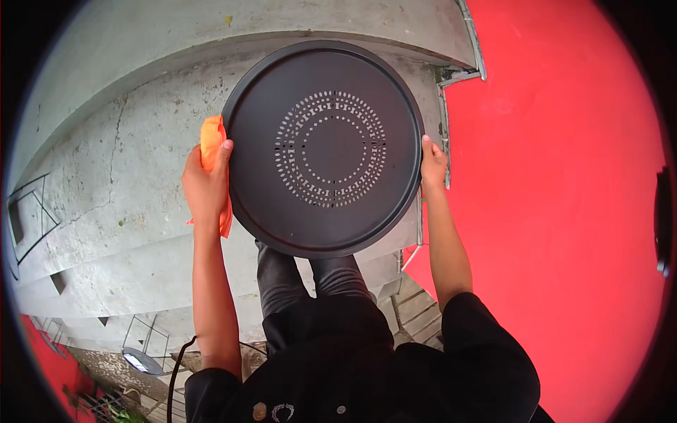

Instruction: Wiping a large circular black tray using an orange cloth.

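Note:
A round black tabletop or tray with a raised rim and a pale ring pattern at its middle is held out in front of me. My left hand grips its left edge, thumb on the rim, with an orange cloth bunched between the hand and the edge. On the opposite edge, my right hand holds the rim, its thumb at the top. The fingers beneath the disc are hidden on both sides. Below the disc, my legs in dark trousers show.
Concrete steps with a long crack spread at the left. A vivid red surface fills the right side. Thin metal frames stand at the far left and lower left, the latter beside a small dark disc. Wooden slats lie lower right.

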Motion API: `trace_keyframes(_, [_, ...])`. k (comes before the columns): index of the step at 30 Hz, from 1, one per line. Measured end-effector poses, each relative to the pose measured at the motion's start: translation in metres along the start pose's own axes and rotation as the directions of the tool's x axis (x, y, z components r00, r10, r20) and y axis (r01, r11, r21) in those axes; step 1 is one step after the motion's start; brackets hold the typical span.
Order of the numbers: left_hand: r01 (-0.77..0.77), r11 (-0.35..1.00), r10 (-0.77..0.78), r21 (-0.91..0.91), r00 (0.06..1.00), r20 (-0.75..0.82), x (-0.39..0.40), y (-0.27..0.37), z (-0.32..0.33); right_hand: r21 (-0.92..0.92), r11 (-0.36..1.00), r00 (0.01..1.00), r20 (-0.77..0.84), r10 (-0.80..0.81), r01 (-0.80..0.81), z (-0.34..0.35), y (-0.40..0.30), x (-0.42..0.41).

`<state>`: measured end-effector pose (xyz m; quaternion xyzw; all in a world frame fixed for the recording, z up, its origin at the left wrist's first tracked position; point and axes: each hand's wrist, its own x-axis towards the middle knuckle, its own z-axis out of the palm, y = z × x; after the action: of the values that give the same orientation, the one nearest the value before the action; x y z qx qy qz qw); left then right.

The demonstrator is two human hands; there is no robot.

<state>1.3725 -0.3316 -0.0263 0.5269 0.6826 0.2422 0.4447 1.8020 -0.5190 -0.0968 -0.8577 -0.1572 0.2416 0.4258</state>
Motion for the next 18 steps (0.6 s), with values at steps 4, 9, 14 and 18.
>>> trace_keyframes(4, [-0.062,0.961,0.072,0.269,0.997,-0.028,0.009,-0.013,0.011,0.007,0.999,0.999,-0.022,-0.039,0.039,0.010,-0.012,-0.018])
trace_keyframes(9, [-0.092,0.967,0.116,0.236,0.989,-0.092,-0.001,-0.007,0.029,0.038,0.999,0.999,-0.044,-0.020,0.022,0.008,-0.009,-0.010])
trace_keyframes(14, [-0.243,0.959,0.266,0.146,0.949,-0.168,0.003,-0.022,0.032,-0.055,0.988,0.986,-0.076,-0.146,0.142,0.014,-0.019,-0.016])
trace_keyframes(18, [-0.238,0.944,0.267,0.230,0.958,-0.101,0.006,-0.022,0.032,-0.048,0.995,0.994,-0.054,-0.091,0.088,0.009,-0.024,-0.014])
